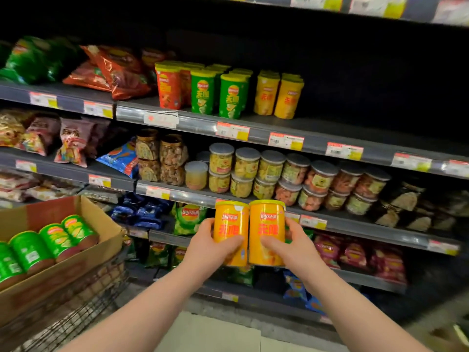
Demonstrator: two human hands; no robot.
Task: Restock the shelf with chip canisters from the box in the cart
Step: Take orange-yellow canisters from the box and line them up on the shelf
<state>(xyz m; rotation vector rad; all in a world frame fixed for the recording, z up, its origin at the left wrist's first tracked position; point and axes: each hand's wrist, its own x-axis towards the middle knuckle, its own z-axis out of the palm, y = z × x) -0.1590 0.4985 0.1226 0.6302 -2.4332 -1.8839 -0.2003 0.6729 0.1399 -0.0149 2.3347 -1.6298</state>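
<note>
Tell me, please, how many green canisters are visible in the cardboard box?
4, lying in a row in the cardboard box: rightmost canister, second canister, third canister, and leftmost canister at the frame edge. Others may be hidden beyond it.

The Lay's 乐事 logo over large red 无限 stands on the left orange canister (229,221) in the left hand's fingers (228,241) and on the right orange canister (267,221) in the right hand's fingers (272,243). Just left of the fingers, a green bag (189,218) reads Lay's 乐事. Above them, green canisters (203,94) show the same logo and 无限. The price tags (286,141) cannot be read.
</note>
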